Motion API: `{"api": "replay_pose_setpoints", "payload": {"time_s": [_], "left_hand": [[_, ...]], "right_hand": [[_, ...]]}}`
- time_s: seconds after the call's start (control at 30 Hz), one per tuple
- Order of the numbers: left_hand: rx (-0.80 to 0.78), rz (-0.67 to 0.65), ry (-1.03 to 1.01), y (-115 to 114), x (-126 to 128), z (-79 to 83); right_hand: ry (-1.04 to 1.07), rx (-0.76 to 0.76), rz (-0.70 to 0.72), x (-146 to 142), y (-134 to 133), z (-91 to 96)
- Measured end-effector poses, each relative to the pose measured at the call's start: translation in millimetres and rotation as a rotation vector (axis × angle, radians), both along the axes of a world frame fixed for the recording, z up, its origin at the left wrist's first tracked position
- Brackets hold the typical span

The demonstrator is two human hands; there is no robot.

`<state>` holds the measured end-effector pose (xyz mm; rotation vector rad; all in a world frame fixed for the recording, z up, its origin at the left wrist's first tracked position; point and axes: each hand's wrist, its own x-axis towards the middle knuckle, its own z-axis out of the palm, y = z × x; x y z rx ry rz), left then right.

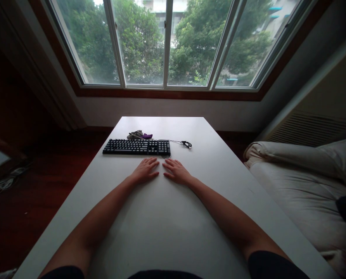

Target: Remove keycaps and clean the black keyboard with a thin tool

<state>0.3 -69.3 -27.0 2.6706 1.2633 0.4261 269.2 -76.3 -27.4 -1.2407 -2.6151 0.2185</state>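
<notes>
Both my hands lie flat, palms down, on a white table (167, 217). My left hand (146, 169) is open, its fingers stretched toward the right, just below a black keyboard (136, 147). Opposite it, a small gap away, my right hand (176, 171) is open too, fingers pointing left. Neither holds anything. The keyboard lies lengthwise across the table, beyond my hands. From its back a thin cable runs right to a bundled black plug end (186, 144). Behind the keyboard sits a crumpled grey and purple cloth (139, 135), partly hidden by it.
Past the table's far edge is a wall with a wide sliding window (165, 46). On the right stands a pale sofa (295, 186) close to the table. A coil of white cable (8, 181) lies on the dark red wooden floor (51, 174) at left.
</notes>
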Motion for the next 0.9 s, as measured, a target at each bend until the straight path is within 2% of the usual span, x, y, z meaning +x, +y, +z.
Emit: {"api": "replay_pose_setpoints", "payload": {"time_s": [0.57,0.9], "left_hand": [[0.01,-0.001,-0.002,1.3,-1.0,-3.3],[-0.001,0.003,-0.002,-0.3,-0.1,-0.1]], "right_hand": [[-0.005,0.007,0.005,0.2,-0.8,0.2],[0.001,0.012,0.016,0.5,-0.4,0.5]]}}
